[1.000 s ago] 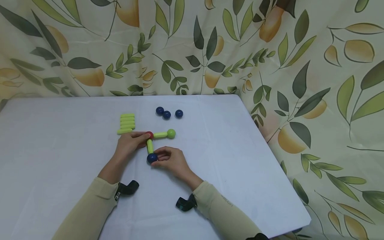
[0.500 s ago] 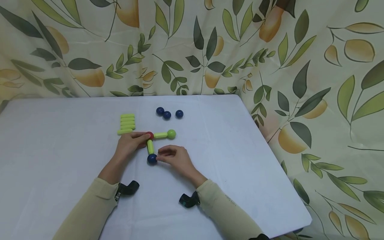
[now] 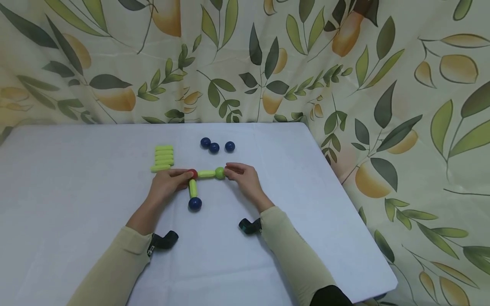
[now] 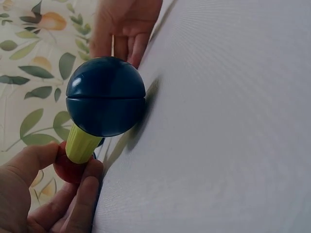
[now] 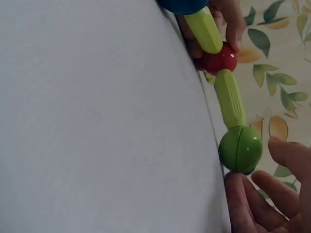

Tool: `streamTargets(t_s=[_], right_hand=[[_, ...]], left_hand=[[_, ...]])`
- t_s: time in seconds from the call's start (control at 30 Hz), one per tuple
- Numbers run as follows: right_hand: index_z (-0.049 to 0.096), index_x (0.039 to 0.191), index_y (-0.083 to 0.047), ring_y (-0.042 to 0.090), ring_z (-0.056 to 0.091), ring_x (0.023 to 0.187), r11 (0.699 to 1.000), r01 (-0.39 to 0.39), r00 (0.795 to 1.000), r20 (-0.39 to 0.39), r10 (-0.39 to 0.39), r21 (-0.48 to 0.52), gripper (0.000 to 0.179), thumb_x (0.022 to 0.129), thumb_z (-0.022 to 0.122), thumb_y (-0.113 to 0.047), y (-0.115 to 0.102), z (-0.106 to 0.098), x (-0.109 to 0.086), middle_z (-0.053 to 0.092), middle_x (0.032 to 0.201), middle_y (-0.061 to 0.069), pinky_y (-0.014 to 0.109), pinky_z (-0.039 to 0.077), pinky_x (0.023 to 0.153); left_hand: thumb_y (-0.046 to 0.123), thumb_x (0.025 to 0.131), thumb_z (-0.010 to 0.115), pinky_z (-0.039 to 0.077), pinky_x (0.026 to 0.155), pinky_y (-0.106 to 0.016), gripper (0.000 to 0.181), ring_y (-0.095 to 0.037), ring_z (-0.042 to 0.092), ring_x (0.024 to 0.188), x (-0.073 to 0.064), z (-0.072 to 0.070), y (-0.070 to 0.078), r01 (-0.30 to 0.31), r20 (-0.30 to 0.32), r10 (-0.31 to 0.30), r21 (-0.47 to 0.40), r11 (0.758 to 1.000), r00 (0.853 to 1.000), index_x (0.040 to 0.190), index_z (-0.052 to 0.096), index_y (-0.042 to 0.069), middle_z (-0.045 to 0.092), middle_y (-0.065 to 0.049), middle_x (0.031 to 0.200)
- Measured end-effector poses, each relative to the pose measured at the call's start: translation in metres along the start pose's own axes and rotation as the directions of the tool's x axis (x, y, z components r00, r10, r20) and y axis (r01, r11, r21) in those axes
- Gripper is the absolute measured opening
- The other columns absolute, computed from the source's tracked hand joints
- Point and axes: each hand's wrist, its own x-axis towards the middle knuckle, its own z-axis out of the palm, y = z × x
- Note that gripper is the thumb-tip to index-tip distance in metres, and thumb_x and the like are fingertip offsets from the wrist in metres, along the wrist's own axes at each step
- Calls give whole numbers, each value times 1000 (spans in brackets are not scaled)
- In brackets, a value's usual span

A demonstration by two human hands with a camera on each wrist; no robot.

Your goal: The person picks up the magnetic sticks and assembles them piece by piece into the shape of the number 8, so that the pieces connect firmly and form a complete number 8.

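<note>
A red ball [image 3: 193, 174] joins two yellow-green rods at a right angle. One rod [image 3: 207, 174] runs right to a green ball [image 3: 220, 173]; the other rod [image 3: 193, 188] leads toward the person and ends in a dark blue ball [image 3: 195, 204]. With thumb and fingers my left hand [image 3: 166, 183] pinches the red ball, also seen in the left wrist view. At the green ball's right side is my right hand [image 3: 246, 182]. In the right wrist view its thumb [image 5: 291, 154] stands apart from the green ball, while the fingertips lie close below it; contact is unclear.
Several loose yellow-green rods [image 3: 163, 156] lie in a stack beyond the left hand. Farther back on the white table [image 3: 268, 255] sit three dark blue balls [image 3: 214, 148]. A leaf-patterned cloth [image 3: 229, 63] hangs behind the table.
My right hand has let go of the dark blue ball and moved away and rightward to the green ball. My left hand stays on the red ball.
</note>
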Motion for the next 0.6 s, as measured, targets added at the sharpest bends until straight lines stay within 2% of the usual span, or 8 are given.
streamTargets(t_s=[0.1,0.2,0.37,0.6], right_hand=[[70,121,-8,16,69,98,997,1,1000,15,0,-76,36,91,72,-26,0,4,3,72,116,7,28,56,84],[72,117,-12,14,67,100,992,-10,1000,-3,10,-127,33,89,74,-29,0,6,2,72,115,3,28,55,84],[73,115,-14,15,67,100,990,-19,1000,-23,16,-139,32,87,76,-29,-1,6,-1,73,113,1,30,55,84],[73,114,-14,15,66,101,989,-16,1000,-29,12,-146,32,86,77,-29,2,6,-4,74,110,0,34,53,89]], left_hand=[[37,91,71,55,86,-23,52,-23,66,111,0,0,-1,-2,-2,2,-7,1000,1000,131,62,6,63,-16,131],[38,91,70,55,87,-25,53,-24,66,113,0,1,-2,-11,-4,11,-5,1000,1000,132,61,5,63,-16,131],[38,91,70,55,89,-26,55,-24,64,115,-1,0,-1,-23,-8,23,-5,1000,1000,133,60,5,61,-16,134],[37,90,71,55,84,-22,53,-24,66,113,-2,0,-1,-28,-13,28,-21,999,1000,132,62,4,61,-17,133]])
